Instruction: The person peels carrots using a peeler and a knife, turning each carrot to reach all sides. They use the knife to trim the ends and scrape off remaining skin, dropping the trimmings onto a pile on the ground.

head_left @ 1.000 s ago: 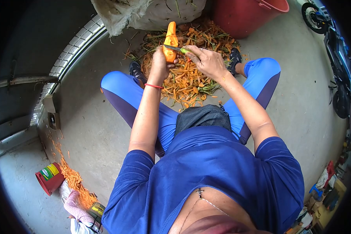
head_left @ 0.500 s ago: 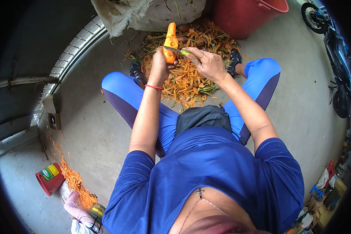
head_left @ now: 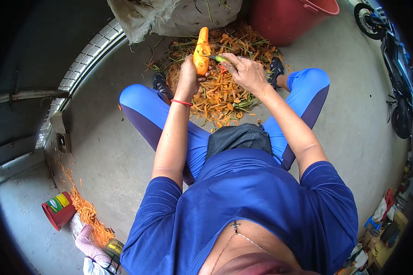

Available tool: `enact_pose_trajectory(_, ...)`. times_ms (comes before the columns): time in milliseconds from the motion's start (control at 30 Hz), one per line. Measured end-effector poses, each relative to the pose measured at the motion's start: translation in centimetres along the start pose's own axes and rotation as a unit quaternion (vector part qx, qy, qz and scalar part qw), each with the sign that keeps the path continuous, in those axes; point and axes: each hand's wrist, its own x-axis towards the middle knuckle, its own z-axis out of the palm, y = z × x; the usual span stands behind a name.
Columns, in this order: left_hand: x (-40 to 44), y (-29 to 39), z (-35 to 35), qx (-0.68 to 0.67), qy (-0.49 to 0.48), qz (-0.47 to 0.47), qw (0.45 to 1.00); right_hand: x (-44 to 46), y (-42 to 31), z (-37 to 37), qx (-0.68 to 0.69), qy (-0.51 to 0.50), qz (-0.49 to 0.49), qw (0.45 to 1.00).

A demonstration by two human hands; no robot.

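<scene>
A peeled orange carrot point(head_left: 201, 51) stands nearly upright in my left hand point(head_left: 189, 73), with my fingers closed round its lower part. Its surface shows cut facets and hollows. My right hand point(head_left: 250, 73) grips a small knife point(head_left: 220, 58) by its green handle. The dark blade points left and meets the carrot's right side; its tip is hard to make out against the flesh. Beneath both hands lies a pile of carrot peelings point(head_left: 222, 98) mixed with green stalks, between my feet.
A large whitish sack point(head_left: 192, 18) stands beyond the pile, with a big red bucket point(head_left: 289, 23) to its right. At lower left, a smaller red bucket point(head_left: 58, 217) lies tipped near orange shreds point(head_left: 85, 206). A motorcycle point(head_left: 392, 68) is parked at the right.
The knife has shifted right, from across the carrot's middle to its right side. My right hand has moved slightly with it, while the left hand and carrot have barely moved.
</scene>
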Motion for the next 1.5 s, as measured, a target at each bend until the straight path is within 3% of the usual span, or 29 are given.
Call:
enact_pose_trajectory(100,0.0,-0.3,0.0,0.067,0.021,0.03,0.997,0.1,0.5,0.6,-0.033,0.024,-0.008,0.999)
enact_pose_trajectory(233,-0.2,-0.7,0.2,0.196,0.094,0.096,0.971,0.5,-0.2,0.1,-0.005,-0.065,0.056,0.996)
enact_pose_trajectory(300,-0.5,-0.8,0.3,0.291,0.138,0.151,0.935,1.1,-0.9,-0.8,0.04,-0.144,0.129,0.98)
enact_pose_trajectory(333,-1.4,-0.1,1.0,0.375,0.162,0.226,0.885,1.3,-0.8,-1.1,0.048,-0.171,0.143,0.974)
enact_pose_trajectory(433,-0.4,-0.7,0.1,0.468,0.156,0.319,0.81,2.6,-0.5,-2.3,0.07,-0.249,0.174,0.95)
enact_pose_trajectory(467,-1.1,-0.3,0.7,0.417,0.16,0.251,0.859,3.1,-0.6,-3.2,0.077,-0.273,0.18,0.942)
enact_pose_trajectory(600,-0.7,-0.1,0.2,0.389,0.127,0.271,0.871,3.2,1.0,-2.9,0.14,-0.282,0.156,0.936)
enact_pose_trajectory(667,-0.1,0.0,-0.4,0.417,0.127,0.274,0.857,3.6,2.1,-2.8,0.187,-0.309,0.155,0.919)
enact_pose_trajectory(733,-0.3,0.5,-1.1,0.476,0.118,0.318,0.812,3.6,3.8,-3.0,0.209,-0.244,0.153,0.935)
enact_pose_trajectory(800,3.6,-2.9,-5.3,0.485,0.105,0.33,0.803,3.5,4.2,-3.2,0.236,-0.21,0.156,0.936)
enact_pose_trajectory(867,2.5,-2.0,-3.6,0.271,0.099,0.101,0.952,3.2,3.6,-3.8,0.269,-0.201,0.168,0.927)
enact_pose_trajectory(967,1.4,-1.4,-1.7,0.167,0.065,0.083,0.98,2.2,2.6,-3.0,0.283,-0.192,0.153,0.927)
enact_pose_trajectory(1133,0.5,-1.0,-1.1,0.199,0.054,0.09,0.974,1.8,2.3,-1.0,0.198,-0.155,0.1,0.963)
enact_pose_trajectory(1500,0.5,-1.1,-1.2,0.248,0.05,0.124,0.959,1.7,2.9,-0.6,0.234,-0.179,0.145,0.944)
